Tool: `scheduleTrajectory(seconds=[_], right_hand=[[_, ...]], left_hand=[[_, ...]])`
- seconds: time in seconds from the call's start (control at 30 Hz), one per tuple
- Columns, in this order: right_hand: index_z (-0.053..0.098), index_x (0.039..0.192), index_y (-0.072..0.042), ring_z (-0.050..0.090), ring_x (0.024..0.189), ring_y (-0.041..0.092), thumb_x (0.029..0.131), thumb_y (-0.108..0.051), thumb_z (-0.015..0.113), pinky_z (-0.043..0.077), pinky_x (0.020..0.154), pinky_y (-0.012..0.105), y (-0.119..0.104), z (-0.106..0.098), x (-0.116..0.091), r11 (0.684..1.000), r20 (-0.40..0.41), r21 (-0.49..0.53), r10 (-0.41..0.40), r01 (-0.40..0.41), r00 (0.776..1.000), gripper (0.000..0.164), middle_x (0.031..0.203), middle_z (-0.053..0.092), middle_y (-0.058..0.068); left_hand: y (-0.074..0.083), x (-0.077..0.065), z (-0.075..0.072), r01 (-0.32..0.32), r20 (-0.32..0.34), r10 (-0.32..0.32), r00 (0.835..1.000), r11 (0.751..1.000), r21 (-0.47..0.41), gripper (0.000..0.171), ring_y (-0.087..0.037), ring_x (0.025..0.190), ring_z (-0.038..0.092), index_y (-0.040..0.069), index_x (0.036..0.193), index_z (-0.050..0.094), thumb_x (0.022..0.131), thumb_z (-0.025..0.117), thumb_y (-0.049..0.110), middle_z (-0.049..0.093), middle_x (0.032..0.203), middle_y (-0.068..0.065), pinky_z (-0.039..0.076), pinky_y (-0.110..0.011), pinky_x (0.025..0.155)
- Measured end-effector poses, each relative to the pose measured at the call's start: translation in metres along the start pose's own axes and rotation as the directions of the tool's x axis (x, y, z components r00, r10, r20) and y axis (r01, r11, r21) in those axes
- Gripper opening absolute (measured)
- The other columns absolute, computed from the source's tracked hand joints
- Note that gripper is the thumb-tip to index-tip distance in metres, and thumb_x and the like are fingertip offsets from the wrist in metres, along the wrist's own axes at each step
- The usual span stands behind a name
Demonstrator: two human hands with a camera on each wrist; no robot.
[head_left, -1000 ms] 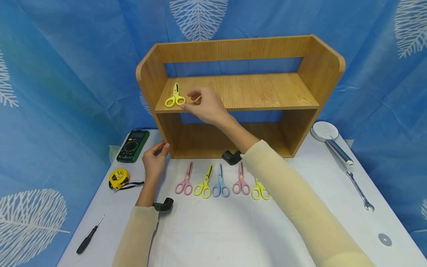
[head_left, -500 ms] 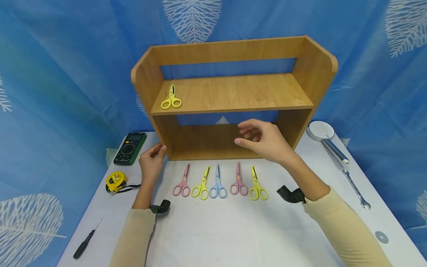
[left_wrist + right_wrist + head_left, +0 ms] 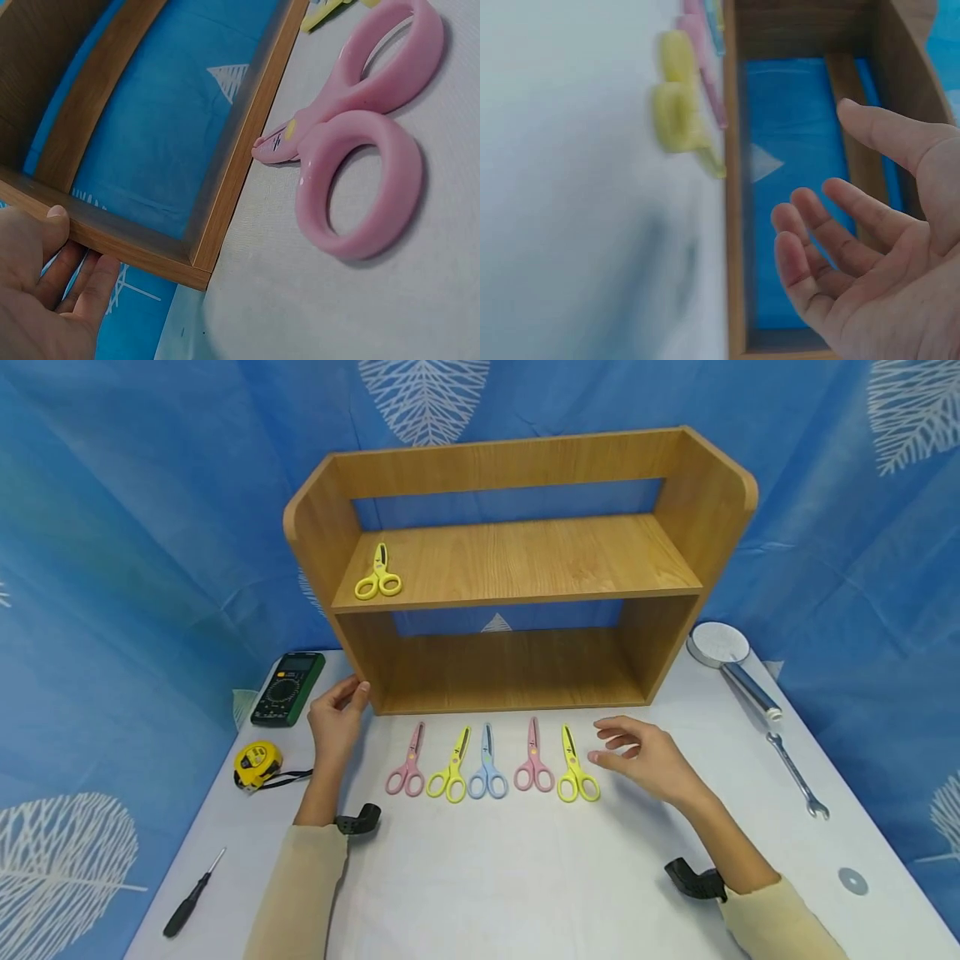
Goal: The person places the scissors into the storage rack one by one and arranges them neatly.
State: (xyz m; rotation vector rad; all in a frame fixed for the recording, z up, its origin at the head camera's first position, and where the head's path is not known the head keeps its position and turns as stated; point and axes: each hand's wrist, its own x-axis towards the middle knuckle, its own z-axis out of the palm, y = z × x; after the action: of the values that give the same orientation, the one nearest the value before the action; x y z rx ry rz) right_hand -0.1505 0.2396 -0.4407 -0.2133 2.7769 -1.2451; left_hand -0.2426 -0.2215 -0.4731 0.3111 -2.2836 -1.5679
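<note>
At the lower left of a two-tier wooden shelf (image 3: 517, 560), my left hand (image 3: 335, 722) holds the side panel's front edge, thumb (image 3: 57, 225) on one face and fingers on the other. My right hand (image 3: 648, 760) hovers over the table, fingers loosely bent and holding nothing, just right of yellow scissors (image 3: 573, 764). Those end a row along the shelf's front: pink scissors (image 3: 412, 760), yellow scissors (image 3: 455, 762), blue scissors (image 3: 487, 764) and another pink pair of scissors (image 3: 534, 756), blades toward the shelf. Another yellow pair of scissors (image 3: 379, 572) lies on the upper tier's left end.
On the left of the table lie a multimeter (image 3: 287, 689), a tape measure (image 3: 257, 764) and a screwdriver (image 3: 193, 895). A round-headed tool with a metal handle (image 3: 752, 691), a wrench (image 3: 797, 774) and a grey washer (image 3: 852, 882) are on the right.
My right hand has moved from beside the yellow scissors on the upper tier, down and right to the row's right end. My left hand has stayed at the shelf's side.
</note>
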Motion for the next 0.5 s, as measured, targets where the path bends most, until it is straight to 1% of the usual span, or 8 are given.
scheduleTrajectory(seconds=[0.2,0.33,0.5], right_hand=[[0.063,0.138,-0.006,0.065,0.107,0.027,0.084,-0.037,0.086,0.056,0.085,0.036,0.018,0.014,-0.007,0.998,0.083,-0.017,0.062,-0.060,0.995,0.066,0.125,0.070,0.013],[0.066,0.134,-0.007,0.060,0.100,0.022,0.081,-0.035,0.089,0.050,0.081,0.033,0.024,0.022,-0.010,0.995,0.098,-0.046,0.087,-0.083,0.991,0.065,0.117,0.069,0.010],[0.071,0.128,-0.009,0.051,0.096,0.022,0.078,-0.031,0.091,0.044,0.079,0.032,0.026,0.030,-0.014,0.994,0.095,-0.076,0.079,-0.072,0.992,0.058,0.113,0.067,0.007]], left_hand=[[-0.001,0.001,0.000,0.010,-0.001,-0.010,1.000,1.000,0.012,0.042,-0.019,0.123,0.067,0.016,0.134,0.070,0.099,0.067,0.040,0.071,0.131,-0.006,0.060,-0.029,0.099],[0.000,0.001,0.000,0.013,0.006,-0.013,1.000,1.000,0.000,0.042,-0.020,0.123,0.067,0.016,0.135,0.069,0.099,0.067,0.039,0.071,0.132,-0.006,0.060,-0.028,0.098],[-0.001,0.001,0.000,0.013,0.003,-0.013,1.000,1.000,-0.018,0.041,-0.021,0.121,0.068,0.016,0.134,0.070,0.099,0.068,0.037,0.071,0.131,-0.007,0.060,-0.025,0.096]])
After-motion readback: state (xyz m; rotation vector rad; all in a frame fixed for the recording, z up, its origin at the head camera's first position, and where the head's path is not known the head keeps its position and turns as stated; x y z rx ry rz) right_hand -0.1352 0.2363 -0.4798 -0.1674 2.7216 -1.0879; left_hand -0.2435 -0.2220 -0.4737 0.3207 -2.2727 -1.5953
